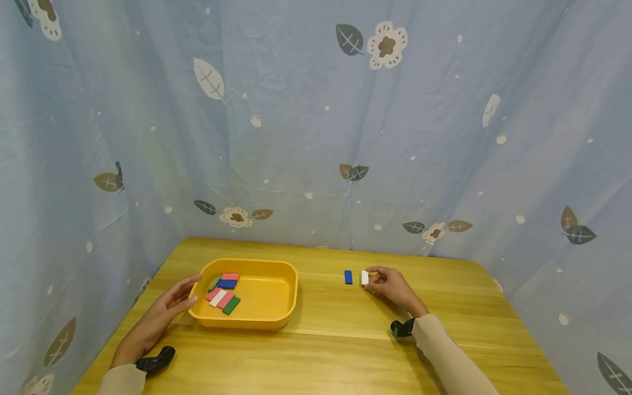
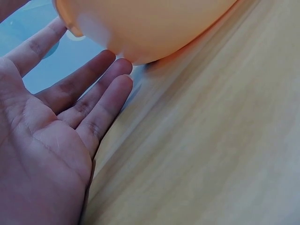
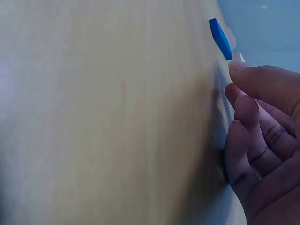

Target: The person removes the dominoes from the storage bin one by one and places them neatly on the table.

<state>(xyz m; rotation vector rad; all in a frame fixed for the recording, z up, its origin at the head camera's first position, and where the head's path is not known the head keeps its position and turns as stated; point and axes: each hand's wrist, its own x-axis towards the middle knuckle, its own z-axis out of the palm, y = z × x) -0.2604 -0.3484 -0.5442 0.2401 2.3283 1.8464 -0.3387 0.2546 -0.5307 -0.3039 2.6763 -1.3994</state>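
In the head view my right hand [image 1: 392, 285] pinches a small white rectangular block [image 1: 365, 278] between thumb and fingers. Just left of it a blue block [image 1: 348, 277] lies on the table. The right wrist view shows that blue block [image 3: 220, 39] past my thumb, with only a sliver of the white one visible. My left hand [image 1: 165, 307] touches the left side of a yellow plastic tub [image 1: 269, 323] with extended fingers. From the left wrist, the left hand's fingers [image 2: 105, 101] appear relaxed against the tub wall, which looks orange there.
Inside the tub lie several flat blocks, among them a dark green one [image 1: 231, 305], a blue one [image 1: 227, 284] and pink ones. The wooden table [image 1: 316, 362] ends at a patterned blue curtain [image 1: 296, 137]. Black devices are strapped at both wrists.
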